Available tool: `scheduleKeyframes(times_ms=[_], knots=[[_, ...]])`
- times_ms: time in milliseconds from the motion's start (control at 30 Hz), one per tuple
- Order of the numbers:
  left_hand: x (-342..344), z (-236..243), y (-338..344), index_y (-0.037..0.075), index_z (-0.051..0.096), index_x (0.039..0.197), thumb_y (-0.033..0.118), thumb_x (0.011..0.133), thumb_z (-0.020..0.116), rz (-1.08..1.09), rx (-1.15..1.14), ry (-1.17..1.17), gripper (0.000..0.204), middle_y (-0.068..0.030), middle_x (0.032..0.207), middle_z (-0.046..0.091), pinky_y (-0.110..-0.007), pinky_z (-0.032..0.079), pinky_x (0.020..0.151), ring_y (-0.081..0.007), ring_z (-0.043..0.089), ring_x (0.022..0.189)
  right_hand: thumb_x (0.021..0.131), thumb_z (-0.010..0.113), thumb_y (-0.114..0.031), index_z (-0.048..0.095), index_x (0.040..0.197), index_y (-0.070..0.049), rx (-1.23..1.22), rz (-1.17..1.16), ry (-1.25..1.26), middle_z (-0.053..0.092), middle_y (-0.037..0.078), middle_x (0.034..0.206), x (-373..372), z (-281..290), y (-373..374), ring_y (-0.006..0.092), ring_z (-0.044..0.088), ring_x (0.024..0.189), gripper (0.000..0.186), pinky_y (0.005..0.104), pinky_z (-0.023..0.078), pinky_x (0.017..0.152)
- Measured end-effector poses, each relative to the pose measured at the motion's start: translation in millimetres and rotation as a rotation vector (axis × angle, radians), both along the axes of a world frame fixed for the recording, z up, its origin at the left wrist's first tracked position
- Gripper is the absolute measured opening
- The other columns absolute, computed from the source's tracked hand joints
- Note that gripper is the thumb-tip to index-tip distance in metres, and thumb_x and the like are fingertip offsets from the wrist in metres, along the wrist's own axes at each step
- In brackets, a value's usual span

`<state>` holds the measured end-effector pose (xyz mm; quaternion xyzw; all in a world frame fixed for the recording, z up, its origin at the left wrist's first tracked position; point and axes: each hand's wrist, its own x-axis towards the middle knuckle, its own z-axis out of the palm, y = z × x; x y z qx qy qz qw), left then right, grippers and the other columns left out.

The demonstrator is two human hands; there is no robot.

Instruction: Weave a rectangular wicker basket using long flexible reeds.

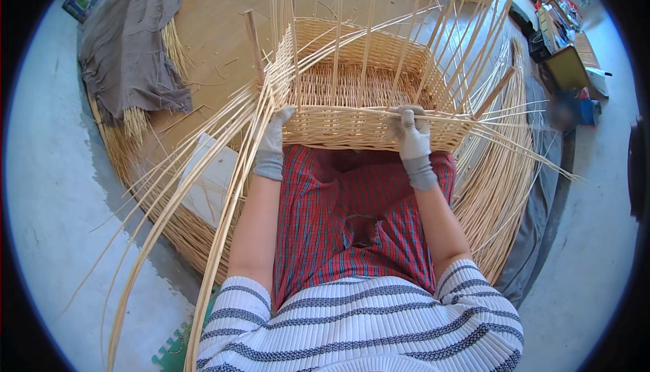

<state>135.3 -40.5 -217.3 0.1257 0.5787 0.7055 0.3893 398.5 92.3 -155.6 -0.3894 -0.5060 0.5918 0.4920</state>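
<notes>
A rectangular wicker basket (359,128) of pale woven rods sits in front of me against my lap, its inside facing up. Tall upright stakes (366,40) rise from its walls, and thicker wooden posts (254,48) stand at its corners. My left hand (272,138), in a grey-white glove, is closed on the basket's near left corner beside a bundle of loose rods (254,128); its fingertips are partly hidden. My right hand (414,138), gloved alike, grips the near wall toward the right, thumb at the woven edge and fingers curled over it.
Long loose rods (159,233) sweep out to the lower left. A big bundle of rods (501,192) lies at my right, and another lies under a grey cloth (132,53) at the left. A white board (206,175) and a cluttered low table (572,67) are also around.
</notes>
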Motion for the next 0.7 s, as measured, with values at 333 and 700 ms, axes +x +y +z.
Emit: scheduleKeyframes(times_ms=[333,700], knots=[[69,93,32,0.004,0.061,0.110,0.023,0.096,0.061,-0.343,-0.181,0.526,0.024,-0.0127,0.087,0.066,-0.029,0.054,0.057,-0.0145,0.066,0.069,0.090,0.069,-0.010,0.064,0.101,-0.008,-0.322,-0.025,0.031,0.069,0.004,0.099,31,-10,-9,0.0108,0.064,0.082,0.012,0.0251,0.051,0.064],[55,74,49,-0.004,0.061,0.113,0.038,0.099,0.054,-0.545,-0.357,0.418,0.045,-0.0117,0.073,0.067,-0.029,0.054,0.042,-0.0166,0.065,0.049,0.090,0.059,-0.003,0.040,0.143,-0.022,0.539,0.235,-0.297,0.068,0.017,0.096,-113,124,76,0.0195,0.067,0.081,0.059,0.0315,0.054,0.070]])
